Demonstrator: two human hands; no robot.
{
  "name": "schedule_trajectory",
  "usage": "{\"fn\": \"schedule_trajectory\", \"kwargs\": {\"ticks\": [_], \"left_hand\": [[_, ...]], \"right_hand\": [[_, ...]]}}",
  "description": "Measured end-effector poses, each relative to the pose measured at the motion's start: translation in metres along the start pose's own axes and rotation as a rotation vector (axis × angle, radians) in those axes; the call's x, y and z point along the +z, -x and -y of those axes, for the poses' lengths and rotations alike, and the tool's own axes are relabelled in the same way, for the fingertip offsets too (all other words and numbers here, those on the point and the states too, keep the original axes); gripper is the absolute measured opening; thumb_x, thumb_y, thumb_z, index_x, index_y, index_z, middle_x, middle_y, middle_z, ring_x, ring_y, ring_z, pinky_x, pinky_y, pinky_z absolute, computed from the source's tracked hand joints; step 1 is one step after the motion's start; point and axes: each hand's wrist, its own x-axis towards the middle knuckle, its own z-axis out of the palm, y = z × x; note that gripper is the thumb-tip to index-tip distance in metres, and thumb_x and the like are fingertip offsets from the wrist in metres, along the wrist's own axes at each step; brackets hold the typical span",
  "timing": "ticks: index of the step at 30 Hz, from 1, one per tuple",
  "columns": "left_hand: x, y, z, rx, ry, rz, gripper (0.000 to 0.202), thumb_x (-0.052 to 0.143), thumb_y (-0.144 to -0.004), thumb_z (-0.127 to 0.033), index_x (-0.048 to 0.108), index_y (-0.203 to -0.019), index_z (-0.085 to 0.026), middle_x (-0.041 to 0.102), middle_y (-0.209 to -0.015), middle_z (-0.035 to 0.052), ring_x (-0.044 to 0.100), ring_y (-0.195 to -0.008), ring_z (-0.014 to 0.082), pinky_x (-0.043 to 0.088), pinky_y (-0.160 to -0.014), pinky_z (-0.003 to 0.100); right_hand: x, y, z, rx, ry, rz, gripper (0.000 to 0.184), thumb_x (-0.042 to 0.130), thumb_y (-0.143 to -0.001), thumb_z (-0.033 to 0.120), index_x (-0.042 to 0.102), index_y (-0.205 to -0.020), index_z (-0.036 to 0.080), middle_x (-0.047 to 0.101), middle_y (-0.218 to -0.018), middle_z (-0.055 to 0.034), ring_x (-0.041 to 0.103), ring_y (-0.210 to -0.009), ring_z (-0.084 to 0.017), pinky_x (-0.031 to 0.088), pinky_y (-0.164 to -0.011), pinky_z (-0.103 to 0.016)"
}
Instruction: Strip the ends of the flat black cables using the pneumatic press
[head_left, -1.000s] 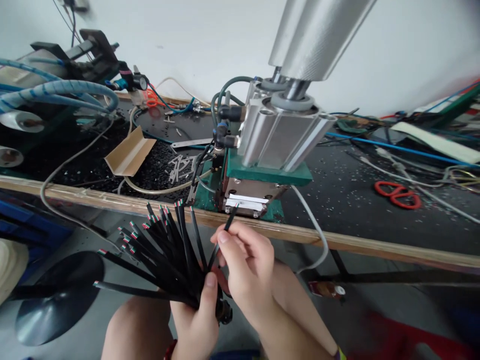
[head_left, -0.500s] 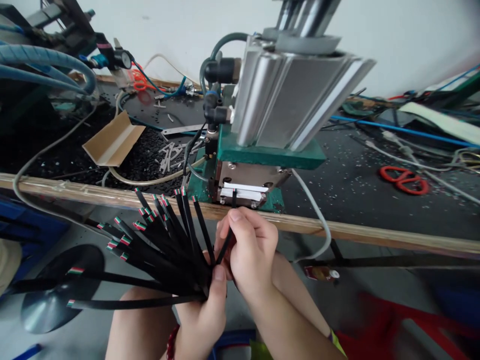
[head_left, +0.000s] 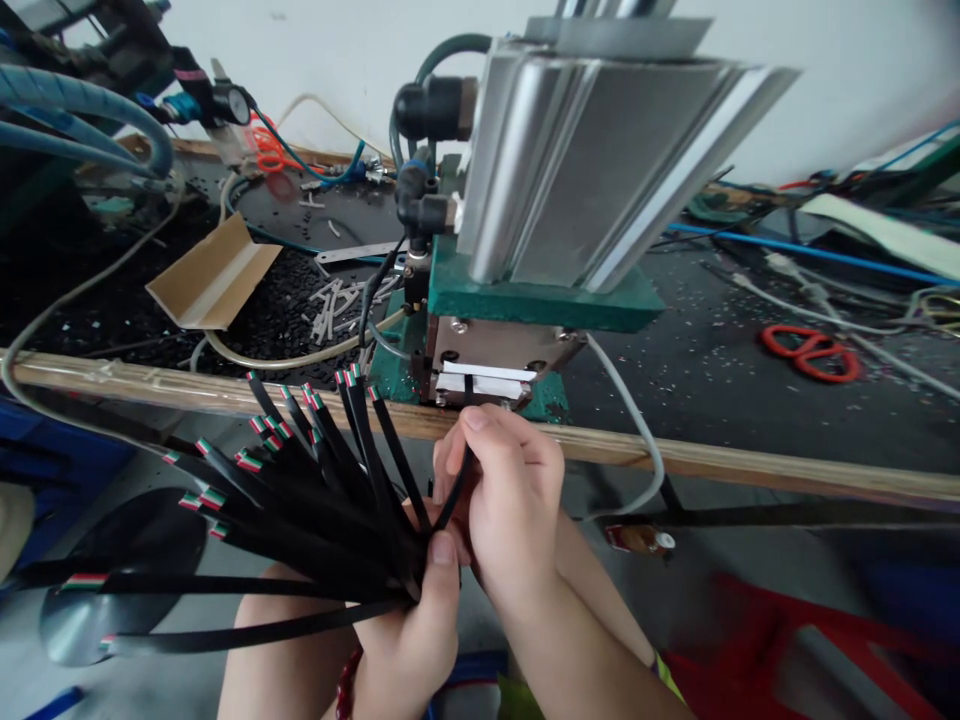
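Observation:
My left hand is closed around a bundle of flat black cables. Their fanned-out ends show red, white and green inner wires. Between the thumb and fingers of my right hand is pinched a single black cable from the same bundle. The tip of that cable reaches into the slot between two white strips at the front of a pneumatic press. The press has a silver cylinder above a green plate. My right hand is just in front of the bench edge.
Red-handled scissors lie on the black bench at the right. A folded cardboard piece, grey sleeve scraps and many black offcuts lie at the left. A grey hose hangs over the wooden edge. A bottle is on the floor.
The view has moved slightly closer to the press. Both hands keep their grips, and the cable tip stays at the slot. The fanned cable ends appear a little farther left.

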Motion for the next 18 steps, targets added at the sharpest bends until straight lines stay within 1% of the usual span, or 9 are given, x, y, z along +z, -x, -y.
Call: {"fn": "schedule_trajectory", "kwargs": {"ticks": [2, 4, 7, 10, 12, 15, 17, 18], "left_hand": [[0.001, -0.003, -0.004, -0.032, -0.001, 0.014, 0.02, 0.089, -0.102, -0.041, 0.088, -0.088, -0.027, 0.083, -0.078, 0.0032, 0.078, -0.064, 0.0225, 0.07, -0.065, 0.033], [0.003, -0.006, -0.008, -0.046, 0.005, 0.037, 0.033, 0.086, -0.104, -0.045, 0.082, -0.077, -0.027, 0.077, -0.07, 0.0021, 0.073, -0.057, 0.021, 0.066, -0.057, 0.031], [0.007, -0.008, -0.011, -0.038, 0.026, 0.071, 0.037, 0.081, -0.108, -0.047, 0.082, -0.077, -0.027, 0.076, -0.068, 0.002, 0.072, -0.054, 0.0199, 0.064, -0.052, 0.029], [0.008, -0.006, -0.01, -0.051, 0.022, 0.037, 0.035, 0.083, -0.106, -0.05, 0.085, -0.081, -0.026, 0.076, -0.066, 0.0017, 0.072, -0.052, 0.0196, 0.065, -0.051, 0.029], [0.006, -0.003, -0.006, -0.052, 0.007, 0.006, 0.029, 0.086, -0.104, -0.047, 0.086, -0.084, -0.026, 0.079, -0.069, 0.0019, 0.075, -0.055, 0.0205, 0.068, -0.055, 0.03], [0.0, 0.002, 0.002, -0.02, -0.026, -0.015, 0.01, 0.093, -0.098, -0.036, 0.091, -0.098, -0.026, 0.089, -0.088, 0.0042, 0.086, -0.073, 0.025, 0.074, -0.07, 0.033], [-0.004, 0.004, 0.006, -0.026, -0.039, -0.034, 0.013, 0.096, -0.095, -0.033, 0.093, -0.106, -0.027, 0.093, -0.099, 0.0056, 0.091, -0.085, 0.0281, 0.076, -0.079, 0.035], [-0.005, 0.005, 0.009, -0.038, -0.04, -0.046, 0.015, 0.097, -0.094, -0.033, 0.093, -0.107, -0.027, 0.093, -0.101, 0.0063, 0.091, -0.087, 0.029, 0.077, -0.082, 0.036]], "right_hand": [[0.001, 0.0, 0.001, 0.02, -0.014, -0.009, 0.049, 0.07, -0.105, 0.046, 0.058, -0.061, 0.027, 0.052, -0.046, 0.0046, 0.045, -0.035, -0.012, 0.032, -0.037, -0.027], [0.001, 0.0, 0.002, 0.02, -0.041, -0.029, 0.049, 0.072, -0.103, 0.045, 0.058, -0.06, 0.027, 0.052, -0.045, 0.0043, 0.046, -0.038, -0.013, 0.032, -0.037, -0.027], [0.002, 0.001, 0.002, 0.021, -0.067, -0.033, 0.048, 0.074, -0.102, 0.045, 0.059, -0.06, 0.027, 0.053, -0.046, 0.0038, 0.047, -0.039, -0.013, 0.03, -0.037, -0.027], [0.001, 0.001, 0.002, 0.05, -0.035, -0.009, 0.049, 0.071, -0.105, 0.046, 0.059, -0.061, 0.027, 0.054, -0.046, 0.0041, 0.045, -0.034, -0.013, 0.029, -0.036, -0.028], [0.001, 0.001, 0.001, 0.048, -0.009, 0.0, 0.05, 0.069, -0.106, 0.048, 0.057, -0.062, 0.027, 0.054, -0.045, 0.0043, 0.044, -0.033, -0.013, 0.029, -0.036, -0.028], [-0.001, 0.001, 0.0, 0.008, -0.014, -0.013, 0.05, 0.071, -0.105, 0.047, 0.057, -0.062, 0.027, 0.054, -0.047, 0.0043, 0.047, -0.038, -0.013, 0.033, -0.039, -0.027], [-0.002, 0.0, -0.002, -0.019, -0.03, -0.008, 0.049, 0.073, -0.105, 0.045, 0.058, -0.062, 0.026, 0.056, -0.05, 0.004, 0.049, -0.043, -0.013, 0.036, -0.041, -0.026], [-0.003, -0.001, -0.002, -0.033, -0.036, 0.005, 0.048, 0.074, -0.105, 0.044, 0.059, -0.063, 0.026, 0.057, -0.051, 0.0039, 0.049, -0.044, -0.012, 0.036, -0.042, -0.025]]}}
